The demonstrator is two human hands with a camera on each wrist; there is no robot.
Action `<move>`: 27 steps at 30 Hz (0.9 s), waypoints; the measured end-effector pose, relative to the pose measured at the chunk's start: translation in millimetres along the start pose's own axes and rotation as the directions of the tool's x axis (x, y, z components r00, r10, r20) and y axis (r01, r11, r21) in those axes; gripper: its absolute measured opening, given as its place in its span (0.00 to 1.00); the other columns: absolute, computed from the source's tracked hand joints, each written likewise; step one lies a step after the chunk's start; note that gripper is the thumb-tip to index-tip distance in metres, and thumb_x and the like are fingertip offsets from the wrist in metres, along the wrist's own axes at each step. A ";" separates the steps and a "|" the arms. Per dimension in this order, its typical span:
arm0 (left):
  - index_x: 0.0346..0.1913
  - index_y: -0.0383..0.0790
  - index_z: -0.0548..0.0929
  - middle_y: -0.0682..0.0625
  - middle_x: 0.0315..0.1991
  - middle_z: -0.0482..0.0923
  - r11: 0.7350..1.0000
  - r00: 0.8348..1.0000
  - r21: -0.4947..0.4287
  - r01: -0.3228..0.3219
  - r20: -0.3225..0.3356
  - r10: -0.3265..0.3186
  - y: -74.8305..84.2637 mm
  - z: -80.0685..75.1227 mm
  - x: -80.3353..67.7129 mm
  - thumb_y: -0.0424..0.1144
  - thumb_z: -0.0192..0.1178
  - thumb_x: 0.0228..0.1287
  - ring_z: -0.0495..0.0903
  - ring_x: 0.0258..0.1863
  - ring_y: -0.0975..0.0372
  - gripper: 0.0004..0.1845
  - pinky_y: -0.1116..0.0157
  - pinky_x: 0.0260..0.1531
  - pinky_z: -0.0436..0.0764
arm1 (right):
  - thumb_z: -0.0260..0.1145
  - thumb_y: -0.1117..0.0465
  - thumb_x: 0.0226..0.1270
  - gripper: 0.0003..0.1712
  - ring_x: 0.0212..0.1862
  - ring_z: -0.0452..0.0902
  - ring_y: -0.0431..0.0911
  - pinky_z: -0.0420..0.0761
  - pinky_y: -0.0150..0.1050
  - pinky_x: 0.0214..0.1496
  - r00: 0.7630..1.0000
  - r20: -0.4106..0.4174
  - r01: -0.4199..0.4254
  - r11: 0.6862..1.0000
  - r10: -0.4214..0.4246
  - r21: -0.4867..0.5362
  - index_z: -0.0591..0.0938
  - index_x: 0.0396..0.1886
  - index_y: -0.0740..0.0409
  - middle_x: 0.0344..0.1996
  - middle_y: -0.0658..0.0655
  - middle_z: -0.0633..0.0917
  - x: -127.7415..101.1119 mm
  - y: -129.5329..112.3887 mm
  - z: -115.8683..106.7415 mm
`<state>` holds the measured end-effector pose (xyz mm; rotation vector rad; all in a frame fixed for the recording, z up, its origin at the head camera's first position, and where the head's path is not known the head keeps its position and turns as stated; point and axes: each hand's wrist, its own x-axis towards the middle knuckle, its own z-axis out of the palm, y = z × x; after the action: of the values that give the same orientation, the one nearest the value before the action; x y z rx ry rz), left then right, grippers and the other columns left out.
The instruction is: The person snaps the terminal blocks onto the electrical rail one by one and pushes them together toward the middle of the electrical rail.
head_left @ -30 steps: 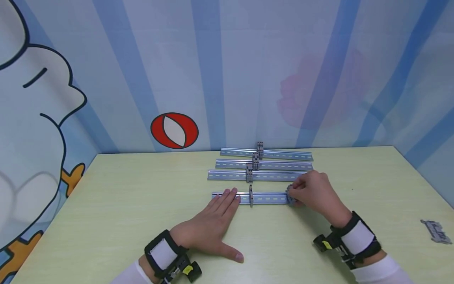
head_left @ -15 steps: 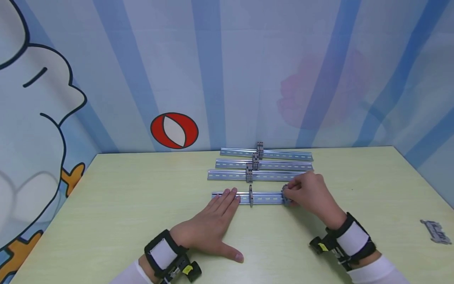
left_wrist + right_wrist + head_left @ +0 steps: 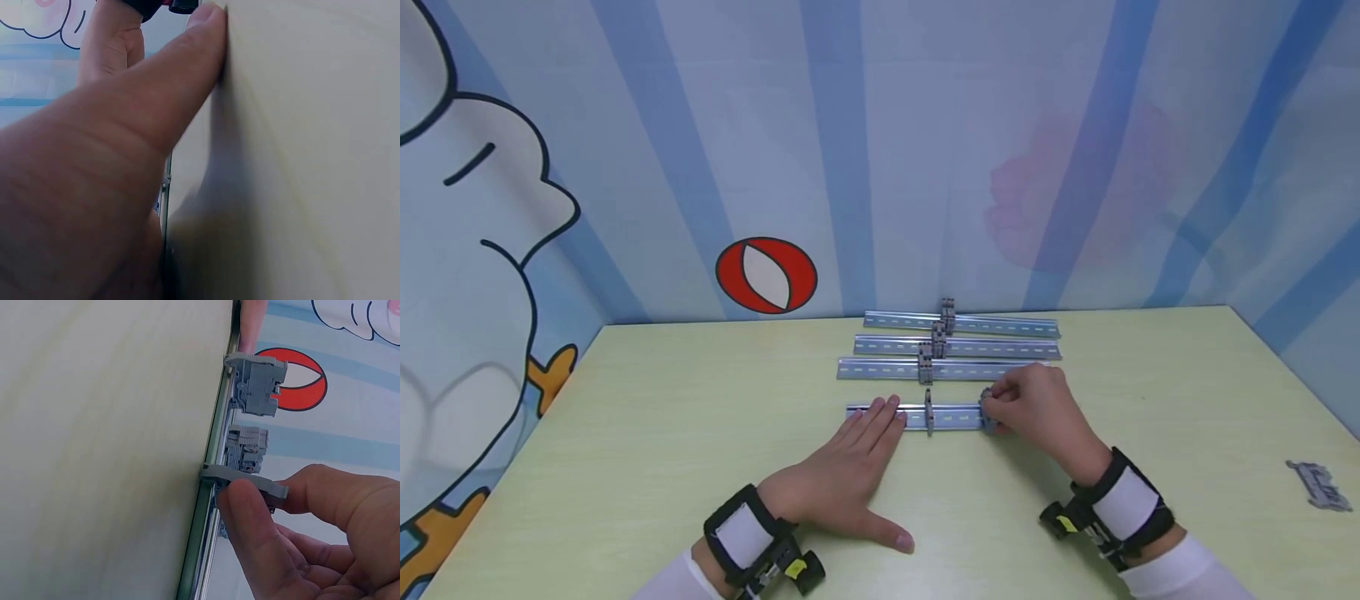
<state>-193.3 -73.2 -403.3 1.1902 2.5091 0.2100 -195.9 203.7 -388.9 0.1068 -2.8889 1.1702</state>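
On the table, the nearest DIN rail lies crosswise in front of me. My left hand rests flat over its left end, fingers straight and thumb spread onto the table. A thin grey terminal block stands upright on the rail, just right of those fingertips. Farther right, my right hand pinches another grey terminal block between thumb and fingers. In the right wrist view this block sits across the rail, with a gap between it and the first one. The left wrist view mostly shows my thumb.
Behind the near rail lie three more DIN rails, the closest rail carrying a cluster of terminal blocks like the other two. A loose grey terminal block lies at the far right. A printed backdrop stands behind the table.
My right hand has moved left along the near rail with the pinched terminal block, narrowing the gap to the standing one. The left hand has stayed in place.
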 end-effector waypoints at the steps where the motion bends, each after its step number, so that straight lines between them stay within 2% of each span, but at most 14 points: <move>1: 0.78 0.42 0.35 0.47 0.79 0.24 1.000 1.000 -0.001 0.003 0.002 -0.003 0.0 0.0 -0.1 0.83 0.52 0.44 0.25 0.77 0.54 0.70 0.51 0.74 0.39 | 0.66 0.66 0.58 0.06 0.21 0.82 0.41 0.78 0.37 0.25 1.000 -0.001 0.006 1.000 -0.006 0.003 0.88 0.30 0.63 0.20 0.52 0.87 0.1 -1.0 1.1; 16: 0.78 0.43 0.34 0.48 0.79 0.23 1.000 1.000 0.006 0.008 0.005 -0.008 -1.7 3.9 1.5 0.85 0.49 0.43 0.24 0.77 0.55 0.70 0.51 0.74 0.39 | 0.67 0.66 0.57 0.05 0.22 0.83 0.41 0.79 0.35 0.25 1.000 0.007 -0.005 1.000 0.005 0.028 0.87 0.31 0.63 0.22 0.52 0.87 2.1 -7.2 9.7; 27: 0.78 0.44 0.33 0.49 0.78 0.22 1.000 1.000 -0.014 0.010 0.012 -0.010 -2.3 3.9 2.4 0.85 0.48 0.42 0.24 0.77 0.56 0.71 0.51 0.74 0.40 | 0.68 0.66 0.61 0.05 0.21 0.81 0.41 0.77 0.36 0.23 1.000 0.006 0.009 0.999 -0.010 0.032 0.88 0.31 0.63 0.21 0.52 0.87 3.3 -12.1 15.9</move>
<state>-194.9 -72.9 -408.1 1.1705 2.4989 0.2167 -198.2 183.8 -391.8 0.1250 -2.8723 1.2177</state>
